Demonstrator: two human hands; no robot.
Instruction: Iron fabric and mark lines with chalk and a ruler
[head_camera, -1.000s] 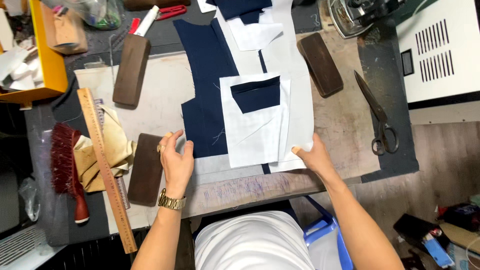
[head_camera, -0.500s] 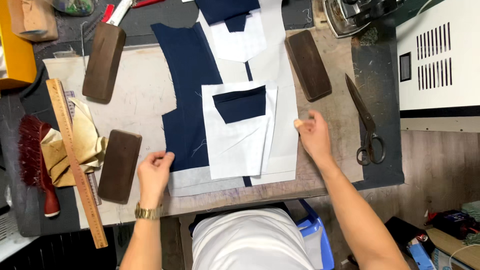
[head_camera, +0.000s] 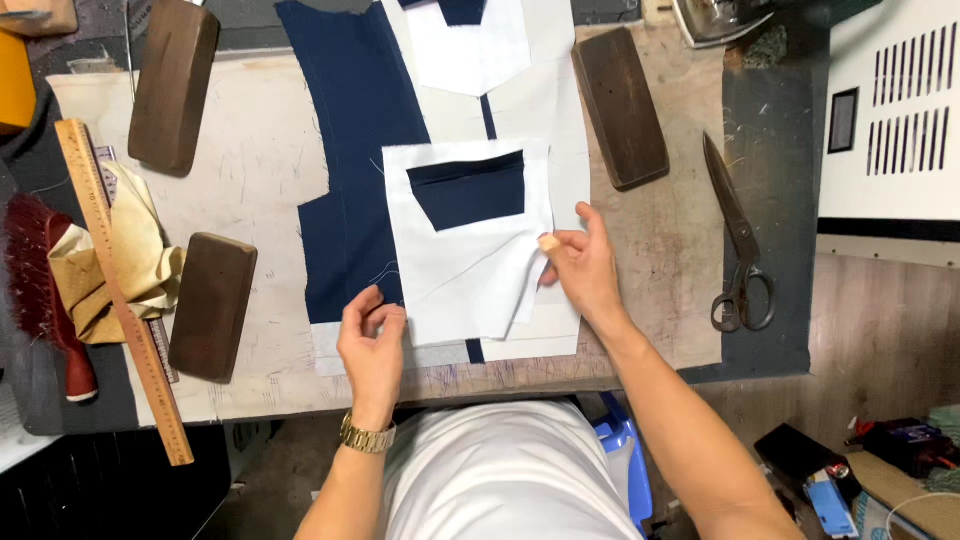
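- Pinching the right edge of the white fabric piece (head_camera: 455, 270), the right hand (head_camera: 583, 268) has thumb and fingers closed on the cloth, lifting that edge slightly off the layers beneath.
- The left hand (head_camera: 372, 345) has its fingers curled onto the near left corner of the same white piece; they touch the cloth, but whether they actually clamp it cannot be told.
- A gold wristwatch (head_camera: 366, 436) sits on the left wrist.
- The white piece lies in the middle of the worktable (head_camera: 255, 190), near the near edge, with a dark navy pocket opening (head_camera: 468, 188) showing in its far half.
- Under and to the left of it lies a long navy fabric panel (head_camera: 352, 130), running from far to near; more white fabric (head_camera: 560, 95) lies beneath on the right.
- Just right of the right hand, a dark wooden block (head_camera: 620, 105) rests on the table; farther right lie black scissors (head_camera: 738, 240).
- To the left, two more dark wooden blocks sit well apart from the hands, one near (head_camera: 212, 305) and one far (head_camera: 174, 82).
- At the far left lie a wooden ruler (head_camera: 122, 285), a crumpled yellowish cloth (head_camera: 130, 260) and a red-handled brush (head_camera: 45, 290).
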